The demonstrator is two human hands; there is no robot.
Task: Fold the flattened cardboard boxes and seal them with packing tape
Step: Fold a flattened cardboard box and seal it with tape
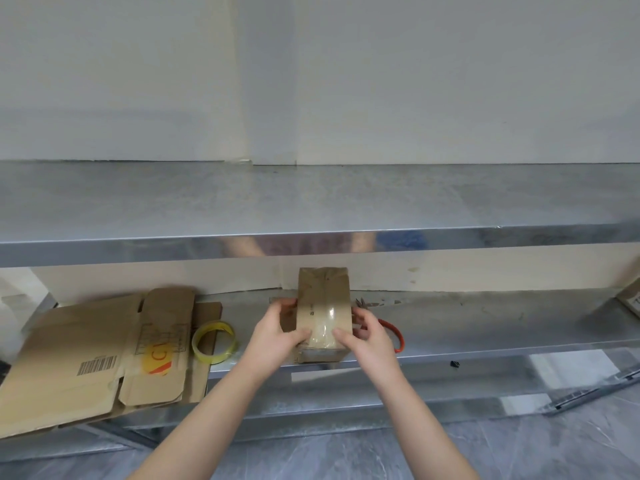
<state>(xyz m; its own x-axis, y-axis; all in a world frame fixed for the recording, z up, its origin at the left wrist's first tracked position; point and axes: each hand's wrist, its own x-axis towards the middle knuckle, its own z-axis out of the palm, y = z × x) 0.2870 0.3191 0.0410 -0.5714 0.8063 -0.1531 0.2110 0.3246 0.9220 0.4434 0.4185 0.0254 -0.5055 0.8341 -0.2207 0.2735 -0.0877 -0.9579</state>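
Cardboard, brown and folded into a small box (323,303), sat between both hands on the lower metal shelf (485,323). The left hand (277,336) gripped the box's left side, its fingers wrapped round the far edge and its thumb laid across the top. The right hand (367,336) held the opposite side the same way, its thumb meeting the top close to the left thumb. Both thumbs pressed on a glossy strip of clear tape (325,323) that ran along the top of the box.

Just left of the left hand lay a roll of yellowish packing tape (214,341), flat on the shelf. Further out on that side, a stack of flattened boxes (86,358) spread over the shelf and hung past its front edge. Right behind the right hand, scissors (396,336) with orange handles showed partly. Well off to the right, the corner of another carton (630,299) peeked in. Above the hands ran an upper metal shelf (311,202).
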